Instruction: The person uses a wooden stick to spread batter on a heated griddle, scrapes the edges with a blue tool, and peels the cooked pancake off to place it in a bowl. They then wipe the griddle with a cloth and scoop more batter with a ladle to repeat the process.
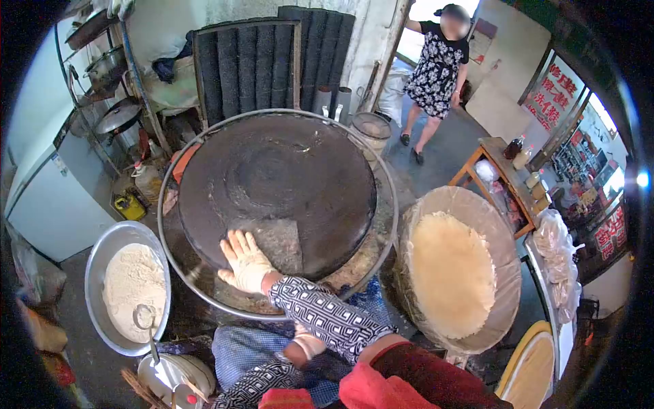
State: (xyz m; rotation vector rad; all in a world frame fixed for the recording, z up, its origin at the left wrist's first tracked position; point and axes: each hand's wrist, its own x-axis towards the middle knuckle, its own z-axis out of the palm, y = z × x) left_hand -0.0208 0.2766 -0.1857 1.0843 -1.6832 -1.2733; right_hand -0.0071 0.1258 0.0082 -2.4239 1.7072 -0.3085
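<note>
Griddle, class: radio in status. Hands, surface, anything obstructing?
Right hand: fingers spread, at square patch. Left hand: low, beside checked cloth. Griddle: dark, patch on it. Obstructing: right sleeve across metal rim.

This looks like a small food-making shop, part kitchen and part storefront. Beneath the gloved right hand [246, 264] lies a broad round griddle [306, 177]. Left of the hand sits a metal basin [93, 279] of pale, flour-like powder [133, 286]; beyond that, a rack carries pots [105, 71] near a white appliance [58, 204]. Right of the hand, a plastic-lined container [507, 286] holds a wide, pale flatbread-like round [451, 273]. Farther right, bottles [523, 155] stand on a wooden table [501, 153] near glass with red lettering [550, 97], which suggests a shopfront.
</note>
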